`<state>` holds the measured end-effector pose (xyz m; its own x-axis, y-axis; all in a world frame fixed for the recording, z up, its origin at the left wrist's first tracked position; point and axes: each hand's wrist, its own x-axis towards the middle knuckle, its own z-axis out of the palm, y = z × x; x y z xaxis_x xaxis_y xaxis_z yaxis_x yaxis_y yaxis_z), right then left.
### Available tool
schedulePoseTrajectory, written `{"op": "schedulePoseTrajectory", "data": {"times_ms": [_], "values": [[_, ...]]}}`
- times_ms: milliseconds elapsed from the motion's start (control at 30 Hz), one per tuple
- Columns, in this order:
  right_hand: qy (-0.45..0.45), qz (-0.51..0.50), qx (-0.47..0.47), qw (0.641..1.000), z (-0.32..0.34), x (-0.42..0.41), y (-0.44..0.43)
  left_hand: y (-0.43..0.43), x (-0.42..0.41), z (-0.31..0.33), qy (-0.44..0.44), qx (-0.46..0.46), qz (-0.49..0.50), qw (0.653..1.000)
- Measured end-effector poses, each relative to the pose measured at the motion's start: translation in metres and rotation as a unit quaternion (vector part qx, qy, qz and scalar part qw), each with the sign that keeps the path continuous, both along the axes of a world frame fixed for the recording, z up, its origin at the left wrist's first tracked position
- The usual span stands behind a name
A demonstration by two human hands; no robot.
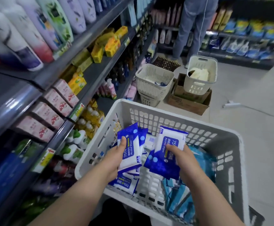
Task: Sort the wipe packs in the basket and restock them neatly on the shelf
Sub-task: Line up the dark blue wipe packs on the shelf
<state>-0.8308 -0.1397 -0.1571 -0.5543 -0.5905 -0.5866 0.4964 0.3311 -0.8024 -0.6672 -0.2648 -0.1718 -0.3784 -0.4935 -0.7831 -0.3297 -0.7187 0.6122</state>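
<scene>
Above the white basket (182,118), the left hand (115,159) at nine o'clock curls its fingers (123,143) round stacked blue wipe packs (131,154), while the right hand (184,158) at three o'clock pinches another pack (168,139).

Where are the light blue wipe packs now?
Head view: the light blue wipe packs lie in the basket, right side, below and right of the right hand, which holds a dark blue pack.

Dim, soft blur; strong wide-angle edge distortion.
</scene>
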Motion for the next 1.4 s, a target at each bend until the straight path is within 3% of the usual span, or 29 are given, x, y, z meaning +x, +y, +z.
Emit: {"op": "schedulePoseTrajectory", "data": {"times_ms": [267,433,667,900,1100,1233,1333,1400], "values": [[0.038,0.132,-0.066,0.988,0.039,0.034,-0.029,0.008,0.053,0.047,0.091,-0.045,0.15,0.983],[0.124,0.23,-0.118,0.958,0.083,0.085,-0.064,0.008,0.116,0.1,0.095,-0.219,0.19,0.952],[0.204,0.316,-0.184,0.908,0.139,0.214,-0.114,0.008,0.269,0.168,0.006,-0.402,0.249,0.881],[0.257,0.4,-0.26,0.84,0.179,0.368,-0.142,0.036,0.432,0.19,-0.05,-0.424,0.392,0.815],[0.273,0.465,-0.289,0.791,0.19,0.452,-0.156,0.049,0.508,0.191,-0.103,-0.445,0.442,0.772],[0.328,0.517,-0.297,0.733,0.2,0.478,-0.178,0.054,0.53,0.192,-0.135,-0.452,0.439,0.764],[0.401,0.58,-0.277,0.652,0.207,0.494,-0.207,0.054,0.539,0.192,-0.169,-0.456,0.44,0.755],[0.446,0.64,-0.244,0.577,0.21,0.507,-0.232,0.052,0.542,0.193,-0.191,-0.452,0.443,0.751]]}}
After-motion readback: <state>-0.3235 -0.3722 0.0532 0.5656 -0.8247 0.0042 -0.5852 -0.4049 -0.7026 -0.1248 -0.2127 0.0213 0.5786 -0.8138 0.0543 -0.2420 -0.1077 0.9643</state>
